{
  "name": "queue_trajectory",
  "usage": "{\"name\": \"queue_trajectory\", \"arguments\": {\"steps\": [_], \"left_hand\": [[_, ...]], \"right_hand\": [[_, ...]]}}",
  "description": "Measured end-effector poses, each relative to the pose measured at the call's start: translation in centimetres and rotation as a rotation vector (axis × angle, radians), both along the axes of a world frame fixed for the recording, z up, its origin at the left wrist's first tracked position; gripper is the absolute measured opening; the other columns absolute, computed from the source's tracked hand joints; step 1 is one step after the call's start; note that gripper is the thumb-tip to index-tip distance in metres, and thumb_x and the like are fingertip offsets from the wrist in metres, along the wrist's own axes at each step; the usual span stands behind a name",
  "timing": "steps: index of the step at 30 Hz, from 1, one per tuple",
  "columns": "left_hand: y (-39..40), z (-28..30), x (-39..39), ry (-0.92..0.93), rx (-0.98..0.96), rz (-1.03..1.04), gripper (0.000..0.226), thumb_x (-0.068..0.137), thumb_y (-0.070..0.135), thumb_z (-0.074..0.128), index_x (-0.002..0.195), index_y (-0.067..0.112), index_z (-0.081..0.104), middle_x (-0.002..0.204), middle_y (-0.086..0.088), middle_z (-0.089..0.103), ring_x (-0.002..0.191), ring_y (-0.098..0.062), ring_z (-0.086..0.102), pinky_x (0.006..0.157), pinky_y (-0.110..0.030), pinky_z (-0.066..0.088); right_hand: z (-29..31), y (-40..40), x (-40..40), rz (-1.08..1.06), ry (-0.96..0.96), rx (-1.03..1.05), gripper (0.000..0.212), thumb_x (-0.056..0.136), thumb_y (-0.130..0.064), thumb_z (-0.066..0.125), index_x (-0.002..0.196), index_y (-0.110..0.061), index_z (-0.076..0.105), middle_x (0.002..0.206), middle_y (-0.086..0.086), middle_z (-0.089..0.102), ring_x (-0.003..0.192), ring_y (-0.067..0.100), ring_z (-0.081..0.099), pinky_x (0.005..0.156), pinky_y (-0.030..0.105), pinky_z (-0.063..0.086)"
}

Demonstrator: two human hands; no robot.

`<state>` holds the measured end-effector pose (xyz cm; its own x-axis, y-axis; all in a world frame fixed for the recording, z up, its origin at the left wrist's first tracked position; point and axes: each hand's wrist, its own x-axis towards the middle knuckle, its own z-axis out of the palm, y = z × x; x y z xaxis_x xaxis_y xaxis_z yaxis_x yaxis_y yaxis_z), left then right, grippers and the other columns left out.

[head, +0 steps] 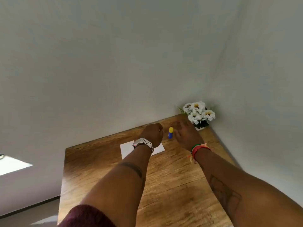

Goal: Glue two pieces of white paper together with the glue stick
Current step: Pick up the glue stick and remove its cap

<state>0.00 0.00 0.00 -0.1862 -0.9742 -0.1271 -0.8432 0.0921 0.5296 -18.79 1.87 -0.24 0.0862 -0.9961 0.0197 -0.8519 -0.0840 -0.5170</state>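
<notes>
A blue glue stick point(170, 133) with a yellow cap stands upright on the wooden table point(172, 177), near the far edge. My left hand point(152, 134), with a metal watch at the wrist, is curled just left of the stick; I cannot see anything inside it. My right hand point(186, 135), with red and green bands at the wrist, lies just right of the stick, fingers spread, apart from it. White paper point(127, 149) lies flat under my left wrist, partly hidden by the arm. I cannot tell whether it is one sheet or two.
A small pot of white flowers point(199, 114) stands in the table's far right corner against the walls. White walls close the table on the far side and on the right. The left table edge drops to the floor.
</notes>
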Motion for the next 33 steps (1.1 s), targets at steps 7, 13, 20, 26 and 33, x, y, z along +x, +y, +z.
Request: {"name": "queue_trajectory", "arguments": {"steps": [7, 13, 20, 26, 33], "left_hand": [[-0.8, -2.7, -2.7, 0.054, 0.020, -0.034, 0.036, 0.099, 0.032, 0.053, 0.132, 0.018, 0.060, 0.129, -0.012, 0.061, 0.114, -0.032, 0.060, 0.090, -0.039, 0.051], [-1.3, -3.7, -3.1, 0.082, -0.007, -0.065, 0.028, 0.098, 0.037, 0.055, 0.121, 0.025, 0.067, 0.115, -0.007, 0.064, 0.103, -0.028, 0.061, 0.081, -0.034, 0.047], [-1.4, -0.4, -1.0, 0.343, 0.102, 0.186, 0.008, 0.090, 0.038, 0.070, 0.096, 0.035, 0.065, 0.099, 0.007, 0.074, 0.095, -0.017, 0.067, 0.082, -0.031, 0.051], [0.5, 2.0, 2.2, 0.617, 0.113, 0.361, 0.023, 0.088, 0.033, 0.074, 0.107, 0.021, 0.068, 0.102, -0.003, 0.074, 0.095, -0.025, 0.071, 0.089, -0.047, 0.058], [4.6, 3.0, 5.6, 0.772, 0.147, 0.457, 0.023, 0.094, 0.033, 0.068, 0.114, 0.022, 0.068, 0.112, -0.006, 0.072, 0.099, -0.026, 0.071, 0.090, -0.047, 0.059]], "right_hand": [[-3.4, -1.0, 0.3, -0.008, -0.069, 0.148, 0.048, 0.092, -0.015, 0.063, 0.138, -0.009, 0.053, 0.137, 0.019, 0.050, 0.122, 0.039, 0.052, 0.095, 0.042, 0.045], [-4.1, -1.8, 0.6, -0.066, -0.220, 0.174, 0.029, 0.093, -0.016, 0.063, 0.122, -0.018, 0.070, 0.124, 0.010, 0.062, 0.107, 0.026, 0.063, 0.093, 0.038, 0.051], [-1.7, -1.8, 2.5, -0.092, -0.487, 0.238, 0.019, 0.093, -0.024, 0.068, 0.110, -0.017, 0.072, 0.101, -0.005, 0.076, 0.092, 0.006, 0.068, 0.081, 0.030, 0.053], [1.6, -0.5, 6.7, -0.033, -0.633, 0.228, 0.021, 0.100, -0.026, 0.060, 0.116, -0.016, 0.068, 0.098, 0.004, 0.075, 0.086, 0.020, 0.072, 0.071, 0.031, 0.059], [4.3, 2.0, 9.4, -0.013, -0.866, 0.345, 0.018, 0.098, -0.013, 0.065, 0.116, -0.014, 0.064, 0.105, 0.011, 0.073, 0.088, 0.021, 0.074, 0.067, 0.026, 0.062]]}}
